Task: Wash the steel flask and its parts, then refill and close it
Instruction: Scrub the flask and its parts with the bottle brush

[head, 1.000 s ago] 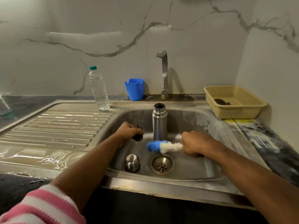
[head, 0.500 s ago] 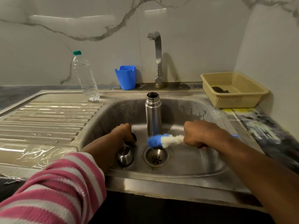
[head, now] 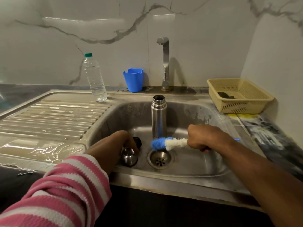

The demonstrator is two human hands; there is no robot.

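The steel flask [head: 159,117] stands upright and uncapped in the sink [head: 205,167], just beyond and between the two hands, its open mouth facing up. The right hand [head: 205,138] is clenched round the handle of the bottle brush [head: 168,143], bristles pointing left toward the other hand, the blue tip hanging just above the drain [head: 160,158]. The brush sits in front of the flask's base, not inside it.

The left hand [head: 113,145] reaches down to the steel cup lid [head: 129,157], which sits upside down on the sink floor right under the fingers. They curl over its top, though I can't tell if they have really gripped it or only touch it. The black stopper [head: 137,142] lies just past the fingertips, beside the flask.

So the flask is already taken apart, all three pieces down in the basin. The tap [head: 164,63], out beyond both hands, shows no water running, and I see no suds anywhere, so the scrubbing looks barely begun. To my eye, washing each part, rinsing, refilling and screwing everything back on are all ahead. The water bottle [head: 95,79] stands well beyond the left hand, possibly the refill.
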